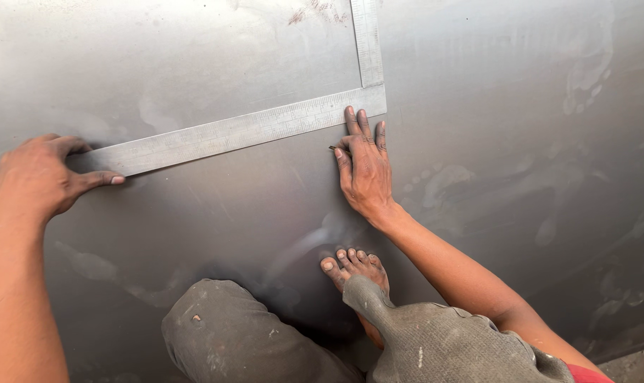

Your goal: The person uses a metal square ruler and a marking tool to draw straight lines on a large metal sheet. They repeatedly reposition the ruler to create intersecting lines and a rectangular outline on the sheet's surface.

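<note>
A metal L-shaped square (251, 129) lies flat on a large grey steel sheet (492, 99). Its long arm runs from the left to a corner at upper centre, and its short arm goes up out of view. My left hand (38, 177) presses down on the left end of the long arm, thumb stretched along its lower edge. My right hand (364, 167) rests just below the corner, fingers touching the ruler's edge. It pinches a small dark marking tool whose tip shows by the forefinger.
My bare foot (354, 268) stands on the sheet below the right hand, with my knees in worn grey trousers (237, 340) at the bottom. Dusty footprints (588, 67) mark the sheet at the right. A strip of floor shows at the bottom right corner.
</note>
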